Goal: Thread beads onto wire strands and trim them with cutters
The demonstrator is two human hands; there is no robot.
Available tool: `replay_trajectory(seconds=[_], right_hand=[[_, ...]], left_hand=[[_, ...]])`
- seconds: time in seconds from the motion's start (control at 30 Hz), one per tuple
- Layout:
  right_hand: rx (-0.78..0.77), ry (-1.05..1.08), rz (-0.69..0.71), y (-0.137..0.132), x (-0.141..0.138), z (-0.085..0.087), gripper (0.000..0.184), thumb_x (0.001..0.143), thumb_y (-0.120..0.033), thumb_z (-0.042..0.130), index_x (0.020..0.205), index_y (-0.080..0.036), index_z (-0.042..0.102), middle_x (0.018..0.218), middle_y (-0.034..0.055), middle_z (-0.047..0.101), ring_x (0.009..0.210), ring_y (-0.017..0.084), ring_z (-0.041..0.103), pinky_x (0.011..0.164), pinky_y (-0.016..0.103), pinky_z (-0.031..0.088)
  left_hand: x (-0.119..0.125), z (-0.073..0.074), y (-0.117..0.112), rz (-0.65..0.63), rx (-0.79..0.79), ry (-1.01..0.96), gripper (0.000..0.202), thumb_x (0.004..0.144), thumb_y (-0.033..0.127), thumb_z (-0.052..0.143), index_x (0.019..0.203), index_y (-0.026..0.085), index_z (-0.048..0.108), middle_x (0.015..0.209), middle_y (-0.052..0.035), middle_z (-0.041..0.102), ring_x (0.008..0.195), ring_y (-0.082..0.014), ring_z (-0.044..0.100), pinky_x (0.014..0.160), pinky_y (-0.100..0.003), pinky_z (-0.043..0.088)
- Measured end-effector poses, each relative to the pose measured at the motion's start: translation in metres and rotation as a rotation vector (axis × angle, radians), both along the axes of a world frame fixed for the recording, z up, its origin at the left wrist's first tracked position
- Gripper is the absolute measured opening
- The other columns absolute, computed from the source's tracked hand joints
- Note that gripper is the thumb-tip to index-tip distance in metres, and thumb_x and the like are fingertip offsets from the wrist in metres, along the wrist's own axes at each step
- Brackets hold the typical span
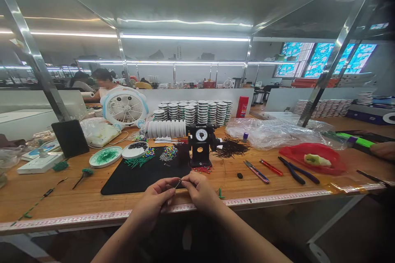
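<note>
Fingers [168, 181] of left hand [150, 200] and right hand [203, 192] pinch a thin piece [178, 183] — bench edge [265, 200] close, open wood [228, 177] rightward.

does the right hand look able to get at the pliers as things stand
Probably yes: the pliers lie uncovered to the right of the right hand, nothing tall between. But it seems to pinch a thin piece, which would likely need releasing first.

No text legible: printing on the white-and-red measuring strip [237, 202], six o'clock, and upright red rectangular box [242, 107], three o'clock (both too indistinct).
</note>
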State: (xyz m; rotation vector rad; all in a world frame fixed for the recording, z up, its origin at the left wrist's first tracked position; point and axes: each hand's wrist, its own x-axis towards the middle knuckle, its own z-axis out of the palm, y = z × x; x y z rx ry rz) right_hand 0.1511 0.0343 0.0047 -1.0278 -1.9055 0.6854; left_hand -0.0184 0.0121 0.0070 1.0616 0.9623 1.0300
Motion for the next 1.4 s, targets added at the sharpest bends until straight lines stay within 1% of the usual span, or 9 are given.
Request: replay_trajectory(seconds=[0.2, 0.37, 0.47, 0.6, 0.77, 0.87, 1.0, 1.17, 1.4], right_hand=[[0.102, -0.101, -0.004, -0.001, 0.001, -0.003, 0.021, 0.087, -0.017, 0.046, 0.072, -0.017, 0.061, 0.067, 0.0002, 0.051, 0.065, 0.011, 0.049, 0.061, 0.023, 0.036], [0.131, -0.159, 0.013, -0.002, 0.002, -0.003, 0.022, 0.087, -0.015, 0.045, 0.073, -0.017, 0.062, 0.067, 0.0006, 0.050, 0.065, 0.012, 0.049, 0.061, 0.023, 0.035], [0.158, -0.195, 0.018, -0.003, 0.003, -0.003, 0.023, 0.087, -0.015, 0.044, 0.074, -0.017, 0.063, 0.067, 0.0005, 0.050, 0.065, 0.011, 0.048, 0.060, 0.022, 0.035], [0.173, -0.218, 0.032, -0.002, 0.003, -0.004, 0.021, 0.086, -0.015, 0.045, 0.076, -0.017, 0.063, 0.068, 0.0000, 0.048, 0.064, 0.011, 0.048, 0.059, 0.022, 0.035], [0.194, -0.252, 0.062, -0.003, 0.004, -0.004, 0.021, 0.086, -0.012, 0.044, 0.075, -0.017, 0.062, 0.068, -0.0006, 0.046, 0.064, 0.010, 0.047, 0.059, 0.021, 0.034], [0.208, -0.283, 0.062, -0.004, 0.004, -0.004, 0.023, 0.085, -0.011, 0.043, 0.074, -0.017, 0.062, 0.068, -0.0006, 0.046, 0.063, 0.010, 0.047, 0.057, 0.021, 0.032], [0.214, -0.331, 0.069, -0.004, 0.003, -0.006, 0.023, 0.082, -0.008, 0.043, 0.073, -0.017, 0.062, 0.069, -0.0009, 0.047, 0.061, 0.010, 0.045, 0.055, 0.021, 0.030], [0.209, -0.388, 0.100, -0.003, 0.003, -0.007, 0.028, 0.076, -0.003, 0.044, 0.083, -0.019, 0.065, 0.072, -0.0006, 0.051, 0.064, 0.010, 0.048, 0.055, 0.021, 0.030], [0.205, -0.419, 0.134, -0.005, 0.004, -0.003, 0.021, 0.073, -0.003, 0.046, 0.066, -0.017, 0.060, 0.068, -0.0015, 0.047, 0.060, 0.010, 0.043, 0.053, 0.021, 0.028]], left_hand=[[0.000, 0.001, 0.000, 0.011, -0.060, 0.016, 0.039, 0.065, 0.029, 0.070, 0.100, 0.013, 0.059, 0.051, 0.0059, 0.045, 0.043, -0.0046, 0.030, 0.041, -0.018, 0.019], [-0.003, 0.000, 0.002, -0.001, -0.094, 0.046, 0.041, 0.063, 0.032, 0.073, 0.096, 0.013, 0.058, 0.049, 0.0065, 0.046, 0.041, -0.0040, 0.030, 0.041, -0.018, 0.019], [-0.006, 0.001, 0.004, -0.044, -0.094, 0.057, 0.042, 0.063, 0.032, 0.073, 0.095, 0.013, 0.056, 0.048, 0.0068, 0.046, 0.042, -0.0041, 0.032, 0.041, -0.018, 0.018], [-0.010, 0.003, 0.008, -0.119, -0.076, 0.040, 0.038, 0.062, 0.030, 0.073, 0.088, 0.016, 0.049, 0.049, 0.0085, 0.044, 0.040, -0.0037, 0.032, 0.039, -0.019, 0.014], [-0.013, 0.005, 0.010, -0.149, -0.068, 0.055, 0.035, 0.062, 0.027, 0.072, 0.083, 0.017, 0.046, 0.051, 0.0077, 0.047, 0.038, -0.0037, 0.032, 0.038, -0.019, 0.011], [-0.015, 0.006, 0.010, -0.156, -0.056, 0.085, 0.034, 0.061, 0.027, 0.071, 0.082, 0.017, 0.047, 0.050, 0.0074, 0.047, 0.039, -0.0044, 0.033, 0.039, -0.019, 0.014], [-0.016, 0.009, 0.011, -0.157, -0.026, 0.142, 0.033, 0.059, 0.027, 0.071, 0.079, 0.017, 0.048, 0.049, 0.0076, 0.047, 0.038, -0.0055, 0.036, 0.040, -0.020, 0.021], [-0.017, 0.013, 0.010, -0.154, 0.006, 0.204, 0.027, 0.058, 0.020, 0.065, 0.078, 0.018, 0.047, 0.048, 0.0085, 0.047, 0.039, -0.0063, 0.038, 0.041, -0.020, 0.025], [-0.018, 0.020, 0.007, -0.185, 0.021, 0.247, 0.024, 0.060, 0.017, 0.061, 0.079, 0.019, 0.046, 0.050, 0.0087, 0.047, 0.042, -0.0077, 0.042, 0.044, -0.021, 0.028]])
